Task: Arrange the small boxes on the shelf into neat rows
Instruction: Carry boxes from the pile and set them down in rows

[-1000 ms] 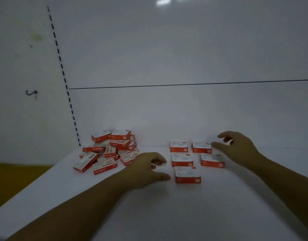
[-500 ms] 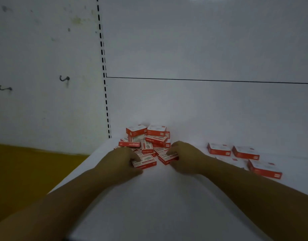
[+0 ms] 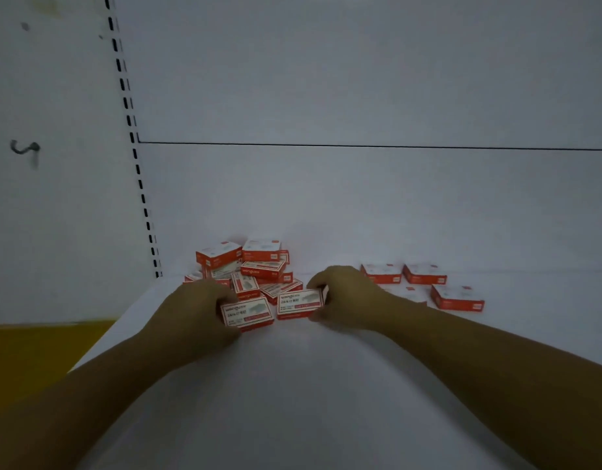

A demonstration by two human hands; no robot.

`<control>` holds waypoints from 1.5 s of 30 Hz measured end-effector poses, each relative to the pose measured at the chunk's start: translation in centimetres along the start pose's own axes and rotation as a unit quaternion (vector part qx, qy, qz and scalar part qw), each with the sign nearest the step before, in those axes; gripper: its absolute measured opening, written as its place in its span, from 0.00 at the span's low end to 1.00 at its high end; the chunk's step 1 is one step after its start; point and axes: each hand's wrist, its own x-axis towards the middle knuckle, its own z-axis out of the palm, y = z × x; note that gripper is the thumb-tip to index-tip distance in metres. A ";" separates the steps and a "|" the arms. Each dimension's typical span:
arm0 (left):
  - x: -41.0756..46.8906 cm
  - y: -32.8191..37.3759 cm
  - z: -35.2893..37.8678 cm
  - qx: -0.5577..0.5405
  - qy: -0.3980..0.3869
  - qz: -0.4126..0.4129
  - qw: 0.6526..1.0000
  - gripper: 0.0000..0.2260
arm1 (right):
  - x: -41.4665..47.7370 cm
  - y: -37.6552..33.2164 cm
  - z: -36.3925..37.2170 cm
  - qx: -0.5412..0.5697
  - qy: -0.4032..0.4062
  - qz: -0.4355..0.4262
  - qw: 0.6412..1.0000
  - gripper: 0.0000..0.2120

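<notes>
Each hand grips one small red-and-white box at the pile's near edge: left hand on the left box, right hand on the right box, both printed side up.

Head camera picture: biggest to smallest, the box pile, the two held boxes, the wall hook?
Biggest: box pile.
Next: left held box and right held box, alike.
Smallest: wall hook, though it's farther off.

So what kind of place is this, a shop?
Probably a shop or stockroom: a white shelf, a slotted rail up the wall, a wall hook, and many identical small boxes.
</notes>
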 end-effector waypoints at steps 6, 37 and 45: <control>0.2 3.0 -0.5 -0.033 0.102 0.048 0.993 0.21 | -3.7 3.3 -3.4 -0.012 0.145 -0.035 0.989 0.24; 12.5 50.9 13.1 -0.197 0.094 0.324 0.921 0.15 | -33.8 39.6 -19.4 -0.079 0.258 0.177 0.947 0.21; 16.8 56.2 16.2 -0.203 0.066 0.332 0.919 0.16 | -35.5 47.3 -21.6 -0.077 0.259 0.205 0.941 0.22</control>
